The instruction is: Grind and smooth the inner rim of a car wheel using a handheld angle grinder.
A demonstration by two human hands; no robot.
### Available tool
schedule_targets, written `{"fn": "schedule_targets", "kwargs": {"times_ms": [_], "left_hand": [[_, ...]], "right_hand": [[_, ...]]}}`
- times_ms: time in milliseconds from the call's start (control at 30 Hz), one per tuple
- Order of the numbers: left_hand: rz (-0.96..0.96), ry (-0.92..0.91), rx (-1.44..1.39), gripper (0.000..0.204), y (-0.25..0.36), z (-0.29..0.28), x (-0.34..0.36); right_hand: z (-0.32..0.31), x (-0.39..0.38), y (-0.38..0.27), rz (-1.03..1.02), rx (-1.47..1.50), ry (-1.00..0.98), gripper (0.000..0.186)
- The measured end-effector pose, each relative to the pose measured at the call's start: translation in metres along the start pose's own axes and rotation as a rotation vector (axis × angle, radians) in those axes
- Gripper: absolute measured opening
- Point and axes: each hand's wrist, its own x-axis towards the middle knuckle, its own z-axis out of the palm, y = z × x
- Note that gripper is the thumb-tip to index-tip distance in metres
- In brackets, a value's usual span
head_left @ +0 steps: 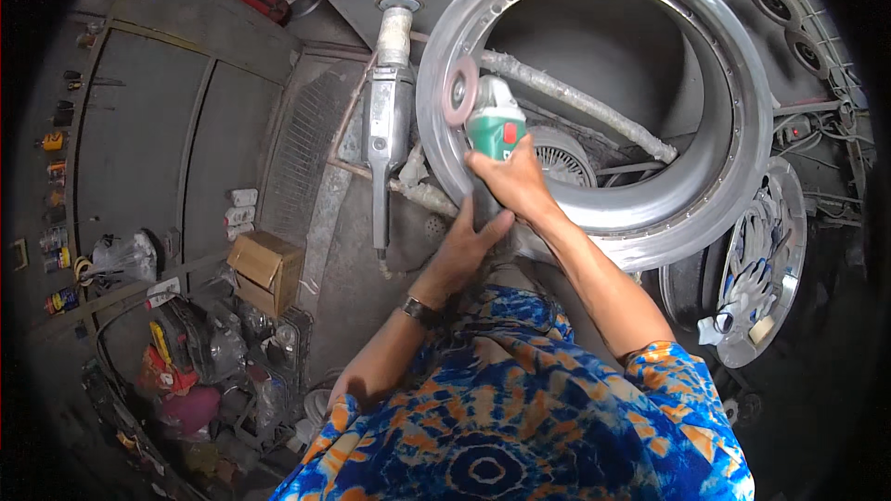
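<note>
A large polished metal wheel rim (664,219), ringed with small holes, fills the upper middle. My right hand (510,176) grips a green angle grinder (492,130) with a red switch; its pink disc (459,90) lies against or just over the rim's left inner edge. Below it, my left hand (471,241) is closed around the dark lower part of what looks like the same grinder, partly hidden. A long grey power tool (382,130) with a round pad on top rests upright in the picture, left of the rim.
Wrapped bars (594,107) support the rim. A spoked wheel (761,269) stands at right; spare discs (772,4) hang upper right. A cardboard box (264,274), bags and assorted clutter (181,362) sit lower left, beside grey panels (148,148) with small cans along the edge.
</note>
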Motion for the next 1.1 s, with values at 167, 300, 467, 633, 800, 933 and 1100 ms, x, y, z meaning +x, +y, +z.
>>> {"fn": "schedule_targets", "kwargs": {"times_ms": [167,300,467,633,800,933,1100], "left_hand": [[-0.32,-0.237,-0.403,0.054,-0.064,0.025,-0.011],[-0.419,-0.343,-0.536,0.045,-0.078,0.038,-0.012],[-0.205,-0.183,-0.106,0.041,-0.025,0.021,0.002],[0.019,-0.032,0.02,0.036,0.04,0.004,0.024],[0.129,-0.046,0.071,0.037,0.045,-0.004,0.035],[-0.004,-0.024,-0.157,0.037,-0.017,0.017,0.018],[-0.416,-0.104,-0.642,0.029,-0.081,0.061,-0.011]], "right_hand": [[-0.027,-0.027,0.029,0.035,-0.288,-0.194,0.092],[-0.038,-0.037,0.031,0.088,-0.429,-0.262,0.097],[-0.025,-0.011,0.021,0.006,-0.267,-0.111,0.074],[-0.009,0.027,-0.015,-0.292,0.478,-0.106,0.025],[-0.009,0.03,-0.028,-0.204,0.575,-0.026,0.031],[-0.013,0.024,0.028,-0.162,0.085,-0.119,0.058],[-0.04,-0.023,0.049,0.001,-0.416,-0.291,0.093]]}}
